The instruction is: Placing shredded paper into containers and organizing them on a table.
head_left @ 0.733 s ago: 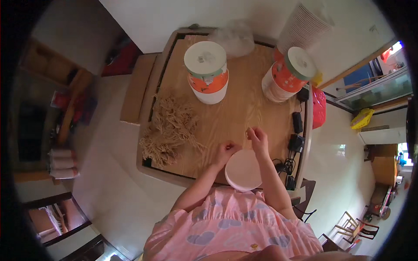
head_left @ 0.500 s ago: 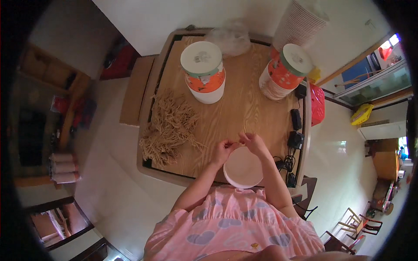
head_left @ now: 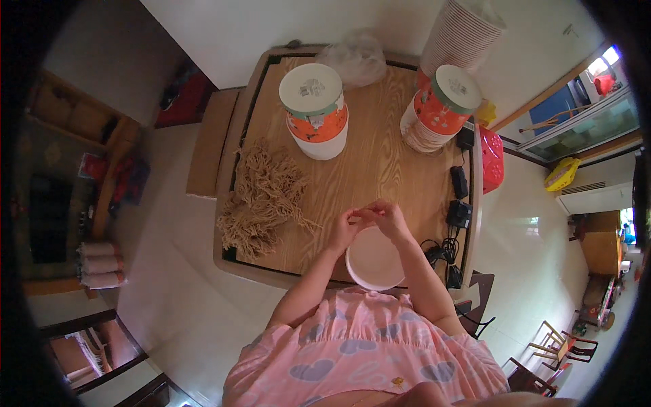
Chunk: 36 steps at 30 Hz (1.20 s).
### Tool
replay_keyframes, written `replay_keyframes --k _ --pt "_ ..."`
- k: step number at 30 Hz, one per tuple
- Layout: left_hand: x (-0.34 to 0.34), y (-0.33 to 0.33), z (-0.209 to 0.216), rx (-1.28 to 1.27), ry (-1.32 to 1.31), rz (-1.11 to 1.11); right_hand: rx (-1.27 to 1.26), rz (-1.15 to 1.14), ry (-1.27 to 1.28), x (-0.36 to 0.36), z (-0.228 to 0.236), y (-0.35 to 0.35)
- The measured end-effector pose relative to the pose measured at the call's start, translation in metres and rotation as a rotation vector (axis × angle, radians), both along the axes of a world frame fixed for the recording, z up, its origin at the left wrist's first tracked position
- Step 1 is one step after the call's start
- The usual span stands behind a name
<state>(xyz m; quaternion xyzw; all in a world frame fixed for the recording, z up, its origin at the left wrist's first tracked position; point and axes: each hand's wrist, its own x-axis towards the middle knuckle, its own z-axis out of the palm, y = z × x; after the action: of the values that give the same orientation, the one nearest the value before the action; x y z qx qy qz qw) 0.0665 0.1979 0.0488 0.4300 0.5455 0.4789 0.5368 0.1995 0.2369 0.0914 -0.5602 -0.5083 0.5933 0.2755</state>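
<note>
A white round tub [head_left: 375, 261] stands mouth up at the table's near edge, between my forearms. Just past its far rim my left hand [head_left: 344, 229] and my right hand [head_left: 390, 219] meet, fingertips pinched together. Whatever lies between the fingertips is too small to make out. To the left lies a loose heap of tan twisted cords [head_left: 263, 197]. Farther off, an orange and white paper bucket [head_left: 313, 125] rests with its pale base up. A second orange and white paper bucket [head_left: 434, 122] stands likewise at the far right.
Behind the right bucket leans a tall stack of white tubs [head_left: 464, 37]. A clear plastic bag [head_left: 356, 61] sits at the table's back edge. Black power adapters [head_left: 460, 214] and coiled cables [head_left: 444, 254] line the right edge. A red stool [head_left: 491, 159] stands beyond it.
Both hands have shifted slightly away from me, and their fingertips have drawn closer together. The tub has barely moved; the view has shifted slightly.
</note>
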Motion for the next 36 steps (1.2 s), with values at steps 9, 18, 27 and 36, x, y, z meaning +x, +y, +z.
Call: replay_keyframes --k 9,18,27,36 --pt "-0.005 0.004 0.004 -0.314 -0.232 -0.031 0.067 -0.020 0.064 0.004 -0.002 0.005" --pt "0.005 0.005 0.005 -0.182 -0.336 0.093 0.165 -0.064 -0.121 0.001 -0.027 0.009" --pt "0.000 -0.003 0.010 -0.346 -0.359 0.092 0.015 -0.061 -0.134 0.006 -0.006 0.016" --pt "0.007 -0.004 0.012 -0.261 -0.373 0.096 0.112 0.148 -0.318 0.004 -0.003 0.016"
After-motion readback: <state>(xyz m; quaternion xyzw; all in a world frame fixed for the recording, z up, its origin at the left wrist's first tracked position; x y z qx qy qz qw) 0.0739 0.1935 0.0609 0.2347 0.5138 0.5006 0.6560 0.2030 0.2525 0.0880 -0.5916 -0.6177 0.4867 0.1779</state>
